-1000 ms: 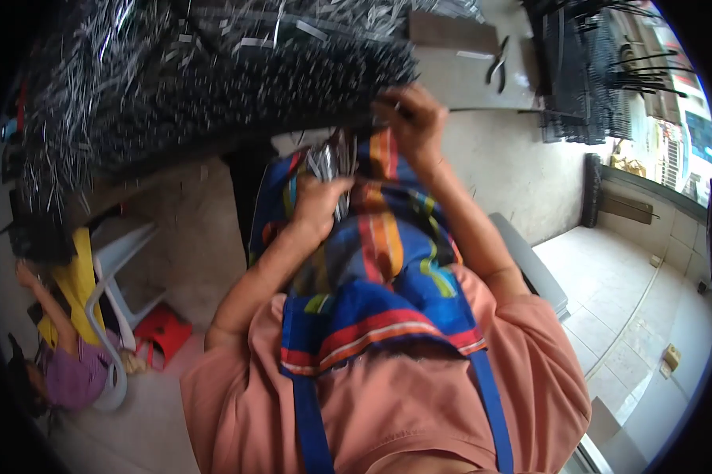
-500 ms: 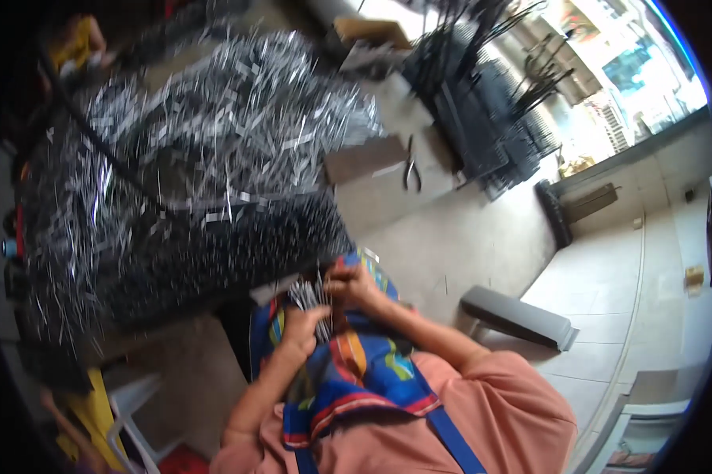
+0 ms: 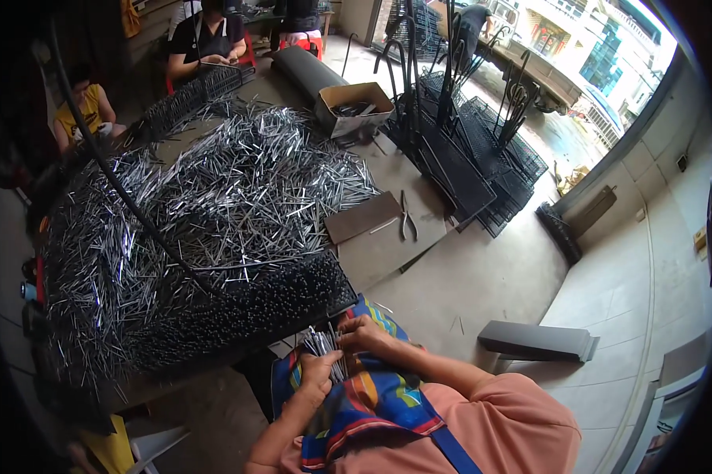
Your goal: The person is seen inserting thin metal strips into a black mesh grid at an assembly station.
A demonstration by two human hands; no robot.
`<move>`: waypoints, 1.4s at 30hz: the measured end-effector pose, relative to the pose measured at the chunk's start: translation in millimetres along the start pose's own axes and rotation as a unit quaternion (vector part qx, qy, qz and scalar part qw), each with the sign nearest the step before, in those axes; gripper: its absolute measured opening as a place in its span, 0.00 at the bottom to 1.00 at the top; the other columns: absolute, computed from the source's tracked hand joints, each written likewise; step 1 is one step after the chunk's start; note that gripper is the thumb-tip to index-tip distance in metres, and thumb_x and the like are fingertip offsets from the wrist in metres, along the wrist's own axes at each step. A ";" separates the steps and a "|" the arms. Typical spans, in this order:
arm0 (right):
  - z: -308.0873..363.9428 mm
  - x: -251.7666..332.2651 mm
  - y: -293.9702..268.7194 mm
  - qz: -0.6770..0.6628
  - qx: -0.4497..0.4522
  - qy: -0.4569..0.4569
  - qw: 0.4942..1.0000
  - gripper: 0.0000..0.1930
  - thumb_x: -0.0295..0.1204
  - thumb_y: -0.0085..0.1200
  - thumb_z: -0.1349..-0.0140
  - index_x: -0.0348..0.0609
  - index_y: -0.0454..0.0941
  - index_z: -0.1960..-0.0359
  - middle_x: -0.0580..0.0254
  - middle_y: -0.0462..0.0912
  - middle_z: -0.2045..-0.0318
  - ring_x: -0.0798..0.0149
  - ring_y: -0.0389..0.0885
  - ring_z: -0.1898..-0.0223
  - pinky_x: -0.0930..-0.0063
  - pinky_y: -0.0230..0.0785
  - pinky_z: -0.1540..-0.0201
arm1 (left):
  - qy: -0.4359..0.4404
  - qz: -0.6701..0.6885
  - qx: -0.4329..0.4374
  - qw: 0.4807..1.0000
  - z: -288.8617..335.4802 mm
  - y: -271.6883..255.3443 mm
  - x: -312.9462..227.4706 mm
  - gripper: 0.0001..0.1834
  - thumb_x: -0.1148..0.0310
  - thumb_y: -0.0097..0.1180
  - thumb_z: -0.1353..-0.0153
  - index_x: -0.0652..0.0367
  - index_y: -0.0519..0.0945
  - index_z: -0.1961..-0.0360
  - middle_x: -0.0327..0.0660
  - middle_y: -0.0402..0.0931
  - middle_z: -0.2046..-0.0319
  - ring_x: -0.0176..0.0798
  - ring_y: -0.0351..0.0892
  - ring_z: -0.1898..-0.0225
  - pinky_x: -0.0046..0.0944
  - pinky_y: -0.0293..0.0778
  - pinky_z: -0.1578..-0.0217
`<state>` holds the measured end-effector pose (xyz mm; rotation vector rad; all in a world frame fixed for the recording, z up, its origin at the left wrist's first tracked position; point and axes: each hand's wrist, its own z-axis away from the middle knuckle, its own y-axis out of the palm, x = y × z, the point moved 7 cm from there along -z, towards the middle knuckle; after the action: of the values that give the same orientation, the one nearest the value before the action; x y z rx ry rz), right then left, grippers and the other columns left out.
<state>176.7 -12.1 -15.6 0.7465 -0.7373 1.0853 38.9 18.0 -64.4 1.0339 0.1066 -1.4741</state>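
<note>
My left hand is wrapped round a bundle of thin silvery metal rods, whose ends fan out above my fist. Close at the bundle's right side, the fingers of my right hand are pinched together; what they hold, if anything, is too small to make out. Both hands are over a blue patterned apron on my lap. Just ahead of them lies the near edge of a black rack filled with many upright rods. Behind it, a large heap of loose metal rods covers the table.
Pliers and a brown flat board lie right of the heap, near an open cardboard box. Black racks with hooked bars stand farther right. A grey block is on the floor. Other people sit across the table.
The view has shifted, so the table and my hands appear lower, and the blur is gone. My left hand still grips the bundle, with my right hand beside it.
</note>
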 end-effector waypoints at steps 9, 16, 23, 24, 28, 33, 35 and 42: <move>8.2 -15.5 -2.0 -0.008 -0.015 0.016 1.000 0.05 0.26 0.60 0.41 0.40 0.80 0.73 0.72 0.75 0.81 0.77 0.72 0.79 0.80 0.63 0.78 | 0.056 -0.052 -0.045 0.996 20.3 -1.4 -2.9 0.21 0.88 0.61 0.54 0.62 0.77 0.57 0.40 0.80 0.67 0.40 0.82 0.69 0.40 0.82 0.68; 14.8 33.4 -53.8 0.045 -0.137 -0.128 0.981 0.08 0.31 0.55 0.37 0.39 0.80 0.69 0.70 0.77 0.77 0.76 0.69 0.76 0.78 0.62 0.73 | -0.060 -0.091 0.016 0.994 20.1 -5.5 11.4 0.19 0.82 0.57 0.46 0.66 0.77 0.51 0.45 0.83 0.66 0.40 0.84 0.68 0.38 0.81 0.64; 0.0 60.0 -91.0 0.015 -0.241 -0.299 0.923 0.03 0.22 0.57 0.39 0.36 0.82 0.66 0.72 0.76 0.78 0.79 0.68 0.80 0.85 0.59 0.77 | -0.063 -0.035 0.016 0.997 22.6 15.0 -11.7 0.15 0.82 0.54 0.45 0.65 0.78 0.55 0.47 0.83 0.68 0.41 0.84 0.71 0.38 0.81 0.70; 0.5 65.1 -89.1 0.051 -0.245 -0.333 0.909 0.03 0.21 0.57 0.38 0.35 0.81 0.66 0.71 0.77 0.77 0.79 0.69 0.79 0.84 0.60 0.77 | -0.039 -0.027 0.015 0.999 21.2 16.5 -14.0 0.15 0.82 0.54 0.45 0.65 0.78 0.55 0.47 0.83 0.68 0.41 0.84 0.71 0.38 0.81 0.70; 4.5 86.5 -75.9 0.129 -0.226 -0.435 0.862 0.03 0.19 0.55 0.38 0.33 0.80 0.65 0.67 0.78 0.71 0.78 0.70 0.79 0.83 0.61 0.77 | -0.014 -0.026 0.010 1.000 20.0 28.1 -22.3 0.14 0.83 0.53 0.45 0.65 0.78 0.56 0.48 0.82 0.67 0.41 0.84 0.70 0.37 0.82 0.72; -0.4 89.9 -67.8 0.226 -0.228 -0.453 0.832 0.03 0.18 0.55 0.40 0.32 0.80 0.65 0.64 0.79 0.69 0.78 0.71 0.79 0.83 0.62 0.77 | -0.032 -0.029 0.013 0.999 19.6 33.7 -21.1 0.13 0.83 0.53 0.45 0.66 0.78 0.57 0.48 0.83 0.68 0.42 0.84 0.70 0.37 0.81 0.72; -0.3 88.2 -66.5 0.234 -0.238 -0.452 0.828 0.03 0.18 0.55 0.40 0.32 0.80 0.65 0.64 0.79 0.70 0.78 0.71 0.79 0.84 0.62 0.77 | -0.043 -0.010 -0.015 0.999 17.3 26.7 -12.0 0.11 0.82 0.55 0.45 0.66 0.79 0.59 0.49 0.83 0.68 0.42 0.85 0.71 0.36 0.81 0.72; -16.2 90.4 -54.5 0.366 -0.245 -0.448 0.778 0.04 0.20 0.58 0.42 0.36 0.81 0.66 0.59 0.80 0.73 0.66 0.77 0.78 0.75 0.66 0.74 | -0.069 0.011 -0.022 0.997 16.4 31.3 -10.5 0.10 0.82 0.58 0.45 0.66 0.79 0.61 0.48 0.83 0.68 0.42 0.85 0.71 0.35 0.80 0.72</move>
<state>257.0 30.1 40.8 0.4823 -2.1845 1.0933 54.7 8.7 -32.5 0.8917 0.0284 -1.5114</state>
